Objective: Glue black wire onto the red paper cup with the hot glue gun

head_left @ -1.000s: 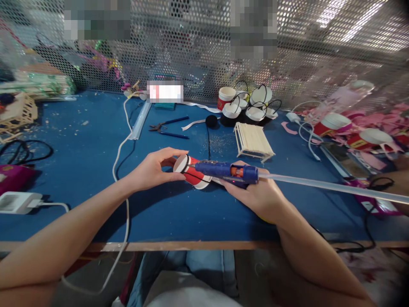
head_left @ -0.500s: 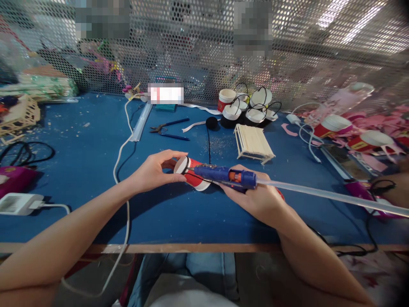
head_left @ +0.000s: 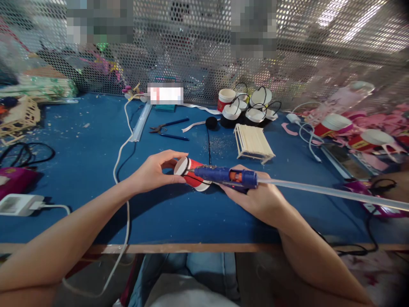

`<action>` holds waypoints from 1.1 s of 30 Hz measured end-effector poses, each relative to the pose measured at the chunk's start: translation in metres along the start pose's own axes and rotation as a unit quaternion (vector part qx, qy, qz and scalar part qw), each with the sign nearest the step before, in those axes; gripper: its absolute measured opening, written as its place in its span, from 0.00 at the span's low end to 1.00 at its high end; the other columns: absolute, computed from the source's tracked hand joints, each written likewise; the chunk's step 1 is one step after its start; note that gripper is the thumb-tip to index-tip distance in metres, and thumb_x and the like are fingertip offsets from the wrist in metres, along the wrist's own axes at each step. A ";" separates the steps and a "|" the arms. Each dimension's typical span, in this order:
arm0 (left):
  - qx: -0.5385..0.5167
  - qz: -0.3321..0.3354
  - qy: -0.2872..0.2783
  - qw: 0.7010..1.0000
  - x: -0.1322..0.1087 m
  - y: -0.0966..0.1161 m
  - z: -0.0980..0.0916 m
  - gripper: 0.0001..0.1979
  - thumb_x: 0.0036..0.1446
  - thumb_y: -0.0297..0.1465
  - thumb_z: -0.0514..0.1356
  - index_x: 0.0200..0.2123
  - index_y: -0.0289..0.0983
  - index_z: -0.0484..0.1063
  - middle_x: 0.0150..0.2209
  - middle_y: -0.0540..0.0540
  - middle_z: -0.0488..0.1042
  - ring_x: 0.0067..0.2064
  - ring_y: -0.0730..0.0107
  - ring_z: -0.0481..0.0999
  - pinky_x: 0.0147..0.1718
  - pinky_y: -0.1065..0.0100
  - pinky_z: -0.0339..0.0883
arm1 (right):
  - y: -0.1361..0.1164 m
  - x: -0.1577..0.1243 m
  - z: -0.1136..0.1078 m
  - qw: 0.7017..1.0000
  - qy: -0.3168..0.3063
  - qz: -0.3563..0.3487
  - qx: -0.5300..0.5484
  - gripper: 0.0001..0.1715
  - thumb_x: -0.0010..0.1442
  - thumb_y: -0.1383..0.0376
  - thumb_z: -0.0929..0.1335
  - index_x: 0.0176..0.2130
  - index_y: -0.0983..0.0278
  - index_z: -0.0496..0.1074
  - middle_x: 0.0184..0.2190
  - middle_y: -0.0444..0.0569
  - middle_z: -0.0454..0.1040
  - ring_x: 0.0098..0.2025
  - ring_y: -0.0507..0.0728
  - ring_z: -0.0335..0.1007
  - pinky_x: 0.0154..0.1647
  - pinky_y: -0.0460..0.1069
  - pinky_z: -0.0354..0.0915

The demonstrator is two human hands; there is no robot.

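Note:
My left hand grips a small red and white paper cup that lies on its side on the blue table, its white base turned toward my fingers. My right hand is wrapped round a blue glue gun with an orange part. Its nozzle touches the cup near the base. A long clear glue stick juts from the back of the gun toward the right.
Behind lie a popsicle-stick bench, a cluster of cups with black wire handles, blue-handled pliers and a black pom-pom. A white cable crosses the table; a power strip sits left. Pink craft pieces and cups crowd the right. Perforated metal screen behind.
The glue gun's tip has crept slightly left along the cup toward its base. Both hands otherwise stay in place.

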State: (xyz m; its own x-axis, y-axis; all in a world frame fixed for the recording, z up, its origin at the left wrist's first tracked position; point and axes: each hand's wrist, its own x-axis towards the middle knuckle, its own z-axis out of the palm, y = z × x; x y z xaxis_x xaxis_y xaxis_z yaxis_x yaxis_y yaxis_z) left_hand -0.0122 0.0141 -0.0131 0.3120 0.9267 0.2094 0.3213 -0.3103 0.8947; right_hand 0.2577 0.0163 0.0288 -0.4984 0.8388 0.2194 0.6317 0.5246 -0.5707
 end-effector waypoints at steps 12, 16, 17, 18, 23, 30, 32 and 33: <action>-0.011 0.010 -0.021 1.000 0.000 0.000 -0.001 0.33 0.45 0.33 0.69 0.55 0.38 0.65 0.49 0.40 0.72 0.46 0.62 0.75 0.49 0.56 0.70 | 0.002 0.005 0.001 0.999 0.022 0.009 0.027 0.07 0.56 0.60 0.66 0.30 0.61 0.68 0.23 0.43 0.74 0.25 0.53 0.70 0.27 0.47 0.66; -0.005 0.012 -0.020 1.000 0.000 0.000 -0.001 0.33 0.44 0.33 0.69 0.55 0.38 0.66 0.49 0.40 0.72 0.46 0.62 0.75 0.49 0.56 0.70 | 0.002 0.002 0.001 1.000 0.025 0.012 -0.001 0.08 0.56 0.59 0.67 0.31 0.61 0.69 0.25 0.44 0.75 0.28 0.55 0.72 0.27 0.48 0.66; -0.003 0.013 -0.019 1.000 0.000 0.000 -0.001 0.33 0.44 0.33 0.69 0.55 0.38 0.66 0.48 0.40 0.72 0.46 0.62 0.76 0.49 0.56 0.70 | 0.002 0.002 0.001 1.000 0.024 0.011 -0.007 0.08 0.56 0.58 0.67 0.32 0.61 0.69 0.26 0.44 0.76 0.29 0.56 0.72 0.28 0.48 0.66; -0.002 0.014 -0.018 1.000 0.000 0.000 -0.001 0.32 0.44 0.33 0.69 0.55 0.38 0.66 0.48 0.41 0.72 0.46 0.62 0.76 0.49 0.56 0.70 | 0.002 0.001 0.001 1.000 0.023 0.009 -0.010 0.08 0.56 0.58 0.68 0.32 0.61 0.70 0.27 0.44 0.76 0.30 0.56 0.73 0.28 0.48 0.66; -0.001 0.018 -0.014 1.000 0.001 -0.001 0.000 0.32 0.44 0.33 0.69 0.54 0.38 0.67 0.49 0.40 0.72 0.45 0.62 0.76 0.48 0.55 0.71 | 0.002 0.001 0.000 0.999 0.039 0.011 -0.009 0.07 0.56 0.59 0.67 0.32 0.61 0.70 0.26 0.44 0.75 0.29 0.56 0.72 0.29 0.48 0.66; -0.003 0.007 -0.011 1.000 0.001 0.000 0.000 0.32 0.44 0.34 0.69 0.54 0.36 0.66 0.48 0.40 0.72 0.45 0.62 0.76 0.48 0.55 0.71 | 0.002 -0.001 0.000 1.000 0.013 0.014 0.003 0.09 0.56 0.58 0.68 0.34 0.61 0.69 0.26 0.44 0.75 0.27 0.54 0.70 0.26 0.47 0.63; -0.005 0.008 -0.015 1.000 0.001 0.000 0.000 0.32 0.45 0.33 0.69 0.54 0.36 0.66 0.48 0.40 0.72 0.45 0.63 0.76 0.48 0.56 0.71 | 0.002 -0.001 0.000 1.000 0.019 0.015 0.001 0.09 0.57 0.58 0.67 0.34 0.61 0.69 0.27 0.44 0.75 0.28 0.55 0.70 0.25 0.47 0.63; -0.006 0.008 -0.018 1.000 0.001 0.000 0.000 0.32 0.45 0.33 0.69 0.54 0.36 0.66 0.48 0.41 0.72 0.45 0.63 0.76 0.48 0.56 0.71 | 0.002 -0.001 -0.001 1.000 0.017 0.014 0.000 0.09 0.57 0.58 0.67 0.34 0.61 0.69 0.28 0.45 0.75 0.29 0.55 0.70 0.25 0.47 0.63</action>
State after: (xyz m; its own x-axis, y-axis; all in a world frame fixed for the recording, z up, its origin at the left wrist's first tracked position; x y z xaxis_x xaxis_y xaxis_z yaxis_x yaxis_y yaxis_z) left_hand -0.0120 0.0147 -0.0125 0.3483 0.9135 0.2104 0.3057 -0.3229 0.8957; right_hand 0.2598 0.0168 0.0279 -0.4591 0.8579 0.2305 0.6453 0.5004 -0.5772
